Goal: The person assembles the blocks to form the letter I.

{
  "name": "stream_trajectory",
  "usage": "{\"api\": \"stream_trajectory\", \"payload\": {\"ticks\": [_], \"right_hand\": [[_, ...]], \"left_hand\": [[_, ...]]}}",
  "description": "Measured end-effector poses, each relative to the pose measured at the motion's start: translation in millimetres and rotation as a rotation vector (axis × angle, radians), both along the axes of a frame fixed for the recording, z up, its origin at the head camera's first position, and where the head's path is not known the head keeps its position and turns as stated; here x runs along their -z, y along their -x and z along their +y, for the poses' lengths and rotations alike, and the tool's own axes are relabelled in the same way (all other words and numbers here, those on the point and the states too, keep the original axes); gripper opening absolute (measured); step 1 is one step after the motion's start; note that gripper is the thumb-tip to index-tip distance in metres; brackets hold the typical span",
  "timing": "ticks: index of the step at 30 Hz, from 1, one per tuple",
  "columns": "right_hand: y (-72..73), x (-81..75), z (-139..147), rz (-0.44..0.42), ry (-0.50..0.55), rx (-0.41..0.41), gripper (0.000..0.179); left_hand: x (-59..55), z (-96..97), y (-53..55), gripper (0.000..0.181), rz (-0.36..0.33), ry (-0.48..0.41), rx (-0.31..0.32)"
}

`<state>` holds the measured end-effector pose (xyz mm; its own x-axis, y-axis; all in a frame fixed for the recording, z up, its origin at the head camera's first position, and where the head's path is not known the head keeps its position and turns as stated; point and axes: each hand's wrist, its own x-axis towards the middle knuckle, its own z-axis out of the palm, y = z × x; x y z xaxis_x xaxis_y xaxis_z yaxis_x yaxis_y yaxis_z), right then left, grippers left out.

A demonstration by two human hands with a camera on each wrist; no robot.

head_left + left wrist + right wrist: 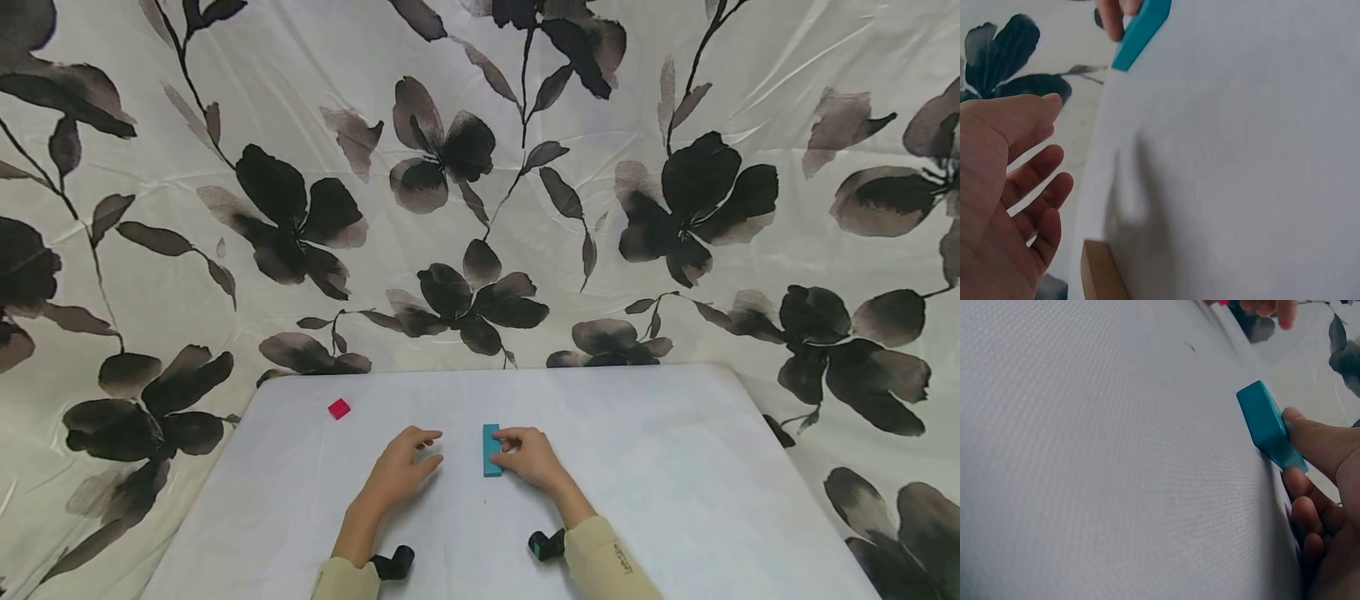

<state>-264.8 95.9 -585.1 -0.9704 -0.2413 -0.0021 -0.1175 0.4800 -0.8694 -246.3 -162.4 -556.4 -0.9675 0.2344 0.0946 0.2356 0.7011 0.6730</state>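
A long teal block [491,458] lies on the white table, its length running away from me. My right hand [531,457] holds it from the right, with the thumb and a fingertip against it. In the right wrist view the thumb is on one face of the teal block [1263,415] and a finger is near its lower end. My left hand [401,467] hovers to the left of the block, fingers loosely bent and apart, holding nothing. Beneath that hand, the left wrist view has a tan, wood-coloured block [1100,272]; the head view does not show it.
A small red block [339,408] sits toward the table's far left corner. The white tabletop [637,467] ends at a far edge before a hanging cloth [570,250] with dark flowers. Black devices [546,545] are worn at both wrists.
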Motion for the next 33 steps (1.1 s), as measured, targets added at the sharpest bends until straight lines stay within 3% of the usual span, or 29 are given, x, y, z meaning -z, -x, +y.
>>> {"api": "stream_trajectory", "payload": {"ticks": [6, 15, 22, 27, 33], "right_hand": [[-0.1, -0.1, 0, 0.003, 0.004, -0.018, 0.036], [-0.1, -0.4, -2, 0.024, 0.003, -0.035, 0.036], [0.0, -0.8, -2, 0.028, -0.014, -0.03, 0.035], [0.9, 1.2, -2, 0.025, -0.033, -0.02, 0.035], [0.8, 4.2, -3, 0.029, -0.03, -0.017, 0.035]], "left_hand": [[4.0, -28.1, -1.9, 0.035, -0.015, 0.006, -0.066], [5.9, -65.7, -5.8, 0.041, -0.097, 0.023, -0.134], [7.8, -80.6, -6.7, 0.058, -0.119, 0.05, -0.102], [7.4, -84.0, -8.8, 0.076, -0.182, 0.075, -0.095], [7.2, -85.2, -8.8, 0.083, -0.237, 0.064, -0.095]]}}
